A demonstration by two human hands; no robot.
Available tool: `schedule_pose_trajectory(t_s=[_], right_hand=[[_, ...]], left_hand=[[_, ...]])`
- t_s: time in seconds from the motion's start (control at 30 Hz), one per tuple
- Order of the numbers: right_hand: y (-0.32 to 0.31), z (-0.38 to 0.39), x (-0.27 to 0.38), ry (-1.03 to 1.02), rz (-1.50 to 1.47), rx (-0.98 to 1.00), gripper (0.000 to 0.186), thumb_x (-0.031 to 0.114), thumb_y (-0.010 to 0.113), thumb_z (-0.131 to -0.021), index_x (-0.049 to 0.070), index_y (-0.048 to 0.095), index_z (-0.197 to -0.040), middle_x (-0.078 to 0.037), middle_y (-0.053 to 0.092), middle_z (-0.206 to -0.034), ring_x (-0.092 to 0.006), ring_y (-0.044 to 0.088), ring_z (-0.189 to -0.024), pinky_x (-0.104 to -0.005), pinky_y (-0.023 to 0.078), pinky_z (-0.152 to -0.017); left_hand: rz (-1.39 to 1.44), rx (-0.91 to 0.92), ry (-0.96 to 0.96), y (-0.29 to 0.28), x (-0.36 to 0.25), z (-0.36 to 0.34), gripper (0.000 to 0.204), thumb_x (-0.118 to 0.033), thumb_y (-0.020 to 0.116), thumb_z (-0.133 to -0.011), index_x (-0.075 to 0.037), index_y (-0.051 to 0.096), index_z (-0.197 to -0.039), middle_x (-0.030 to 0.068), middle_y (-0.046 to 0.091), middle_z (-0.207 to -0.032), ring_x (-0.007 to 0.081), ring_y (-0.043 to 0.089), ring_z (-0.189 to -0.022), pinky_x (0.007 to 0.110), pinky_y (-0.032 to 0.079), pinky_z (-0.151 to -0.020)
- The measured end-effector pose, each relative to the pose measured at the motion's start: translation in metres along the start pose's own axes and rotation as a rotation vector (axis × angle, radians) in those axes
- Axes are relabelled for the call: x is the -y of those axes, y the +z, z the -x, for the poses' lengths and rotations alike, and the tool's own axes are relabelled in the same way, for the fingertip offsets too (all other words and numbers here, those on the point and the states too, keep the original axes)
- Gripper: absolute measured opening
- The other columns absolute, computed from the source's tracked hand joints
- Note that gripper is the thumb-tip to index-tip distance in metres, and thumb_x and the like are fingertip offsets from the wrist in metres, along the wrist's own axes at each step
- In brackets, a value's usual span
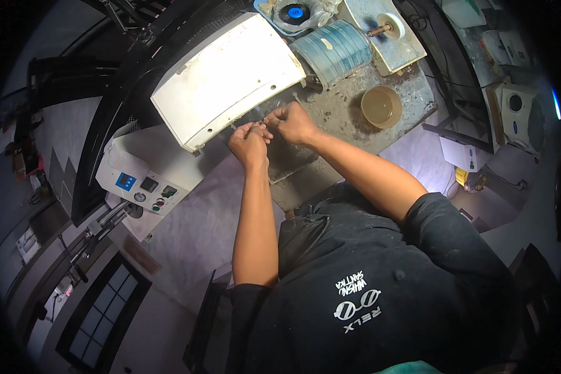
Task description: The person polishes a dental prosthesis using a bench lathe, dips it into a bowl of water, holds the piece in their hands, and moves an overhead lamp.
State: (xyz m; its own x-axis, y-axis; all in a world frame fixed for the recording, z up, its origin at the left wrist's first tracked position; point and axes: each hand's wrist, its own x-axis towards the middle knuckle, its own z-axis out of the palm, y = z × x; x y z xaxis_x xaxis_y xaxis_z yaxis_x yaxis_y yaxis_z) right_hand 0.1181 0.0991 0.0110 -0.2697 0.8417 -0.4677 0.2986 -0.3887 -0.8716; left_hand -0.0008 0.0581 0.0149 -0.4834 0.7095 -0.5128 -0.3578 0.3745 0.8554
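Head view: I observe both hands together above the counter, at the lower edge of a white hood that covers the counter's left part. The left hand is raised, its fingertips bunched. The right hand approaches from the right, its thumb and forefinger meeting the left fingertips or lying just beside them. Any part between the fingertips is too small for me to identify, and I cannot tell whether either hand is clamped on it. A round tan tub stands near the counter's right corner. Behind it, toward the far edge, are a ribbed teal cover and a white wheel on a spindle. A control box adjoins the hood's left side.
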Motion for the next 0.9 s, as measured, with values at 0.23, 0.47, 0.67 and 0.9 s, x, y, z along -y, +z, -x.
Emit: schedule_pose_trajectory(t_s=[0.23, 0.47, 0.67, 0.9], right_hand=[[-0.0012, -0.0036, -0.0059, -0.009, 0.025, 0.003, 0.015, 0.012, 0.067, -0.085, -0.002, 0.071, -0.079, -0.014, 0.07, -0.074, -0.0136, 0.063, -0.066, -0.0315, 0.05, -0.067], [-0.0026, -0.0018, -0.0044, -0.014, 0.069, 0.027, 0.015, 0.013, 0.067, -0.085, 0.0, 0.072, -0.084, -0.017, 0.07, -0.076, -0.018, 0.066, -0.068, -0.0323, 0.05, -0.068], [-0.0043, 0.0008, 0.0016, -0.016, 0.095, 0.045, 0.016, 0.014, 0.066, -0.086, 0.0, 0.073, -0.086, -0.018, 0.07, -0.079, -0.021, 0.067, -0.07, -0.0336, 0.051, -0.069], [-0.003, -0.0028, -0.0043, -0.033, 0.086, 0.032, 0.015, 0.015, 0.067, -0.085, 0.001, 0.073, -0.085, -0.018, 0.069, -0.078, -0.0208, 0.067, -0.07, -0.0336, 0.051, -0.07]], left_hand=[[0.023, -0.011, -0.057, 0.0032, -0.0052, 0.0014, 0.002, 0.01, 0.054, -0.081, 0.008, 0.055, -0.08, 0.0142, 0.062, -0.071, 0.0167, 0.058, -0.049, 0.024, 0.041, -0.044], [0.042, 0.002, -0.052, 0.0014, -0.0036, 0.0043, 0.002, 0.01, 0.055, -0.082, 0.009, 0.056, -0.083, 0.0147, 0.062, -0.071, 0.0177, 0.058, -0.05, 0.025, 0.042, -0.045], [0.071, 0.003, -0.03, 0.0006, -0.0008, 0.0073, 0.004, 0.007, 0.055, -0.085, 0.01, 0.057, -0.086, 0.0157, 0.063, -0.073, 0.0188, 0.058, -0.052, 0.026, 0.043, -0.047], [0.121, -0.002, -0.084, 0.0004, -0.0014, 0.0042, 0.001, 0.009, 0.056, -0.084, 0.009, 0.055, -0.085, 0.0163, 0.063, -0.072, 0.0179, 0.059, -0.05, 0.024, 0.043, -0.044]])
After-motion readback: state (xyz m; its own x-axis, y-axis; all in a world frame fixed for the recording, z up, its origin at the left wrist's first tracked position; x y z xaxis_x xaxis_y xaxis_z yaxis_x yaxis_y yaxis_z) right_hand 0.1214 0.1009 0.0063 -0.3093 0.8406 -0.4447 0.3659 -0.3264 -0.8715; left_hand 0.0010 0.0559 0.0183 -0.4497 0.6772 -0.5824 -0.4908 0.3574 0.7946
